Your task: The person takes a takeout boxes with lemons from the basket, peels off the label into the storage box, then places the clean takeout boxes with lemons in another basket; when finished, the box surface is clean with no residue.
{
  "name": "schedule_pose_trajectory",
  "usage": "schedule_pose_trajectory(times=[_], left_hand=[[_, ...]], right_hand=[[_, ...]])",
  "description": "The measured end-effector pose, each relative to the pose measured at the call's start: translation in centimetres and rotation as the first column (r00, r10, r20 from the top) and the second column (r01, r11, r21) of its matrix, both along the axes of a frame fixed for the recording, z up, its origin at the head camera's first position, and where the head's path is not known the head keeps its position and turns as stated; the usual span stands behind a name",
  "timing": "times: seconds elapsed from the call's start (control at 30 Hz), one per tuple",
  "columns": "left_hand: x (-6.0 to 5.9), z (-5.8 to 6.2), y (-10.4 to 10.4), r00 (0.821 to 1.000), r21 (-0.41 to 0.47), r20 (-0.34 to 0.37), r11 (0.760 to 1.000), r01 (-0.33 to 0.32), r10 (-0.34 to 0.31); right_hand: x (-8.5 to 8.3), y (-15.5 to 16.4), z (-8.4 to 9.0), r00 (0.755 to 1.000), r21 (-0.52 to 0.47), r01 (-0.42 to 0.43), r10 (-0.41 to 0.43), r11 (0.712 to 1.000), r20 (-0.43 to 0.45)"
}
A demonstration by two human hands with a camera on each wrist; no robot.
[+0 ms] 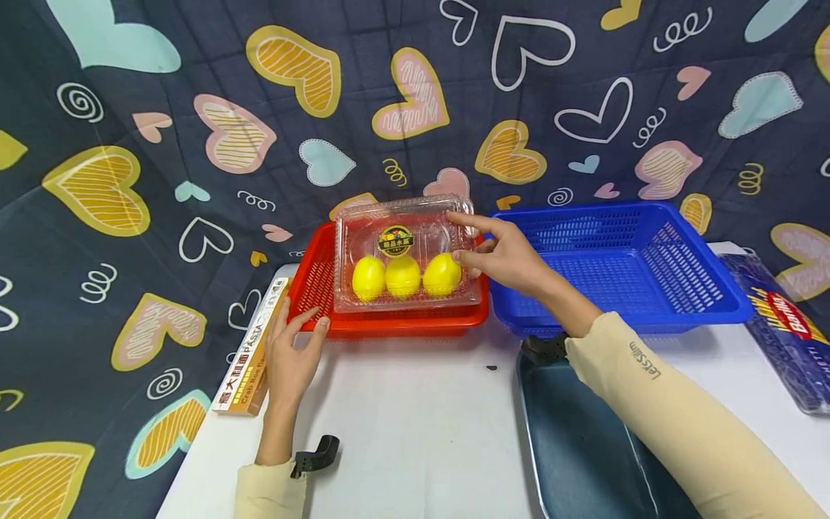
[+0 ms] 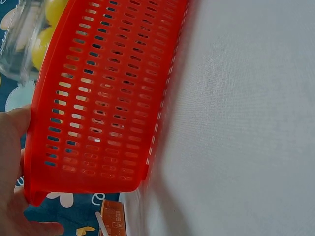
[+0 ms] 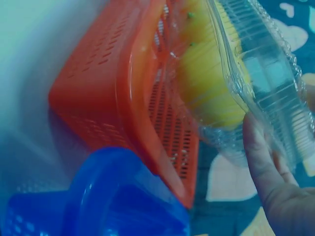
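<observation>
In the head view a clear plastic clamshell fruit box (image 1: 415, 241), with a dark round label and three yellow fruits (image 1: 442, 274) along its lower side, is tilted over the red basket (image 1: 402, 322). My right hand (image 1: 509, 252) holds the box by its right end, the thumb on the near side and a finger along the top. The right wrist view shows that thumb pressed to the clear plastic (image 3: 266, 73). My left hand (image 1: 292, 353) is at the red basket's front left corner, thumb and fingers around the rim (image 2: 37, 98).
Right of the red basket stands a blue basket (image 1: 622, 267). A dark blue tray (image 1: 577, 432) lies in front of it, under my right arm. At the left is a pasta box (image 1: 249, 353), at the right a blue pasta pack (image 1: 787, 324). A heart-patterned cloth (image 1: 415, 173) hangs behind.
</observation>
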State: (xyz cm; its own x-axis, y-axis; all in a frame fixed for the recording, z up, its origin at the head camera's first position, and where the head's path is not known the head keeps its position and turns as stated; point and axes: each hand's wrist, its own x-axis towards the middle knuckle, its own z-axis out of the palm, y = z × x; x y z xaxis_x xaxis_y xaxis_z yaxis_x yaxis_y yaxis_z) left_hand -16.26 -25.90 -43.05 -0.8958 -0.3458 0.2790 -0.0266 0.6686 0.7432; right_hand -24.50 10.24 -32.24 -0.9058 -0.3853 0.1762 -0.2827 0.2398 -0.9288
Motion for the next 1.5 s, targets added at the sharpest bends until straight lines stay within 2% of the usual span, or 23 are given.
schedule_pose_trajectory(times=[0.4,0.73,1.03,1.2,1.5], left_hand=[[-0.1,0.0,-0.2,1.000,-0.001,-0.018,1.000,-0.001,0.001],[0.1,0.4,0.0,1.000,-0.001,0.009,1.000,-0.007,0.007],[0.3,0.3,-0.1,1.000,-0.016,-0.017,1.000,-0.001,0.001],[0.1,0.3,0.0,1.000,-0.021,-0.018,1.000,0.006,-0.006],[0.2,0.3,0.2,1.000,-0.035,0.029,0.999,0.007,-0.006]], right_hand=[[3.4,2.1,1.5,0.993,0.057,0.103,-0.106,0.993,0.059],[6.3,3.6,1.6,0.994,0.070,0.103,-0.105,0.992,0.019],[8.8,4.3,0.8,0.993,0.119,0.116,-0.117,0.986,0.000],[10.2,4.8,-0.2,0.995,0.106,0.103,-0.105,0.989,0.006],[13.1,4.8,-1.7,0.997,0.036,0.067,-0.069,0.997,0.035]])
